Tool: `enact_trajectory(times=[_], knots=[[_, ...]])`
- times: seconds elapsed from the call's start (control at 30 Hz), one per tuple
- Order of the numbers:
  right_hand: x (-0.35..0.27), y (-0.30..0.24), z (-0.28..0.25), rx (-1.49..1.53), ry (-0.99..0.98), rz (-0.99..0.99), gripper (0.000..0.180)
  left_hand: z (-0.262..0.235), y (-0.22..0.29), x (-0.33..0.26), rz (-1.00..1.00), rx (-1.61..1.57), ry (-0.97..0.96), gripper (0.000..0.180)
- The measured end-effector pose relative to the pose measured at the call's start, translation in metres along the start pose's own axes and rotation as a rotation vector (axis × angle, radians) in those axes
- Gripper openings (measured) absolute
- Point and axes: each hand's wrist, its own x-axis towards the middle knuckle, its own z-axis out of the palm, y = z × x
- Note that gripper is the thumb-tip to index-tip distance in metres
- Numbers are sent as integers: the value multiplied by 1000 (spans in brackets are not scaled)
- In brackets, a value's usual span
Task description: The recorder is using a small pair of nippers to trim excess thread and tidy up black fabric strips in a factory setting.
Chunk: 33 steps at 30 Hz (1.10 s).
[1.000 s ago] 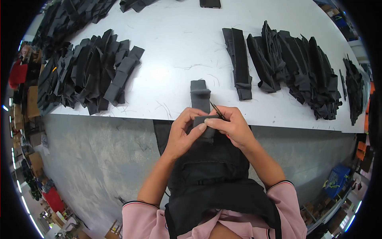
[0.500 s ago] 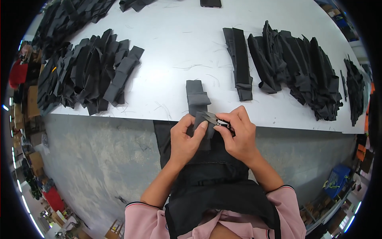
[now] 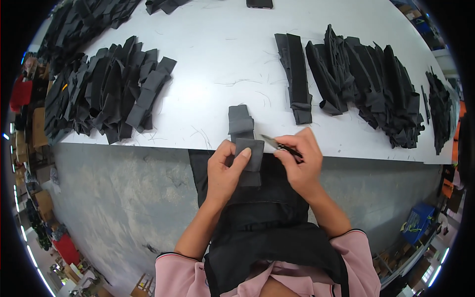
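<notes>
A dark grey fabric strip (image 3: 250,154) with folded, layered flaps hangs over the near edge of the white table. My left hand (image 3: 226,168) pinches it, the thumb lying on top of a flap and the fingers behind. In my right hand (image 3: 303,157) is a pair of thread snips (image 3: 283,146), dark-handled with pale metal blades that point up and left. The blades are blurred and stand just right of the strip, apart from it. The strip's far end rests on the tabletop.
Piles of dark fabric strips lie on the white table (image 3: 208,74): a left pile (image 3: 111,89), a right pile (image 3: 378,89), and a narrow stack (image 3: 298,74) beside it. Loose threads are scattered about. A phone (image 3: 260,4) lies at the far edge.
The snips have moved right, away from the strip, where their blades overlapped it before. My left hand has shifted slightly left, and the gripped flap now lies flatter and more in view.
</notes>
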Motion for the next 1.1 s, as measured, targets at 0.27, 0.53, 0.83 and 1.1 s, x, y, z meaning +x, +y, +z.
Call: enact_trajectory(times=[0.27, 0.53, 0.83, 1.1], knots=[[-6, 1, -5, -99, -77, -84, 25, -4, 6, 0, -200, -181, -19, 24], [-12, 5, -2, 208, -61, 174, 32, -7, -1, 1, -262, -151, 42, 28], [17, 7, 30, 406, -223, 431, 13, -5, -2, -8, -200, -231, -158, 27], [-4, 8, 20, 340, -190, 464, 33, -10, -7, 6, -319, -263, -6, 26]])
